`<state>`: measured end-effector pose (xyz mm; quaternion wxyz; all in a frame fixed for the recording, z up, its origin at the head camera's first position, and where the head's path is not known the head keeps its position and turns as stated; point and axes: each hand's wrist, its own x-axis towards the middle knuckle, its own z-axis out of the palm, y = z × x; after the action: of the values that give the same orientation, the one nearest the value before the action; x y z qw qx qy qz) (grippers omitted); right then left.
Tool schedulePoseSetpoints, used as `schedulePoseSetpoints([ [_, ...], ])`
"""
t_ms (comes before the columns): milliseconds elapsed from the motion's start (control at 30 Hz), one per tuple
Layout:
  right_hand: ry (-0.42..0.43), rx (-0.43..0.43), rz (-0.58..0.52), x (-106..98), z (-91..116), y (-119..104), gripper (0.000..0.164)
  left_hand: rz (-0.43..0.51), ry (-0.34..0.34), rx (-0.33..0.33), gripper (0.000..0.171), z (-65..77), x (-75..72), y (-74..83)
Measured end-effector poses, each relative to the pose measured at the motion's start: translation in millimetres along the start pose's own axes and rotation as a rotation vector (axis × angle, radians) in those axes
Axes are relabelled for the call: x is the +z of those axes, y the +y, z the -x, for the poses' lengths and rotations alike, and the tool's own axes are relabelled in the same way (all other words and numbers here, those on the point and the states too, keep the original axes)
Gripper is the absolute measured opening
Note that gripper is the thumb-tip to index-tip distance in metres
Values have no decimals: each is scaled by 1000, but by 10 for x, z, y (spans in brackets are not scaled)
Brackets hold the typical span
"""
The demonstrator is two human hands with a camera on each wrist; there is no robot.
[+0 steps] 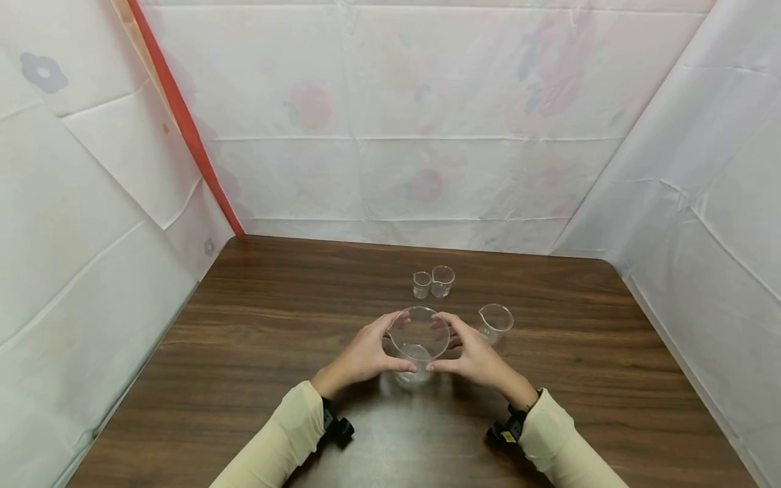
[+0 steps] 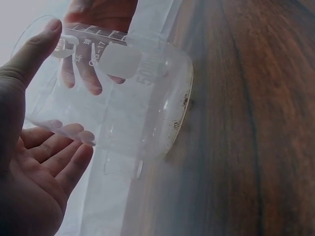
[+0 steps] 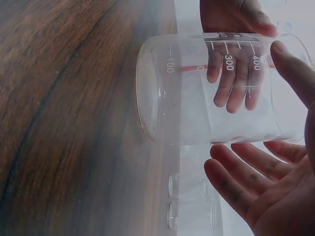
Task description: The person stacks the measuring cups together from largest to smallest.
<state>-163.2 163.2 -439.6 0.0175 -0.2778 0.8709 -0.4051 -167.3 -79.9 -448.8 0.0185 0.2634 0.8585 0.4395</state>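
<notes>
A large clear glass beaker [image 1: 418, 339] with white volume marks is upright at the middle of the table, its base on or very near the wood. My left hand [image 1: 366, 351] curves round its left side, thumb toward me and fingers at the far side. From the right, my right hand [image 1: 474, 352] holds it the same way. Both thumbs press near the front, their tips close together. In the right wrist view, the marks on the beaker [image 3: 192, 93] read 100, 300 and 400. A medium beaker [image 1: 495, 318] stands just beyond my right hand.
Two small beakers, the smaller one [image 1: 422, 285] and a slightly larger one [image 1: 442, 281], stand side by side farther back. The brown wooden table [image 1: 256, 318] is bounded by white patterned sheets [image 1: 378, 176] behind and at both sides. A red strip [image 1: 183, 115] runs down the left corner.
</notes>
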Motion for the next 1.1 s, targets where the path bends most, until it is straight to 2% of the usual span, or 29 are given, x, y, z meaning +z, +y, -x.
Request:
schedulePoseSetpoints([
  [333, -47, -49, 1, -99, 8, 31, 88, 3, -8, 4, 94, 21, 33, -26],
  [567, -49, -77, 74, -268, -14, 7, 76, 17, -16, -2, 94, 9, 28, -41],
  [800, -15, -96, 171, -401, -32, -9, 63, 23, -19, -3, 95, -5, 19, -46],
  [1100, 35, -53, 255, -520, -48, 3, 54, 33, -30, -1, 94, 9, 8, -52],
])
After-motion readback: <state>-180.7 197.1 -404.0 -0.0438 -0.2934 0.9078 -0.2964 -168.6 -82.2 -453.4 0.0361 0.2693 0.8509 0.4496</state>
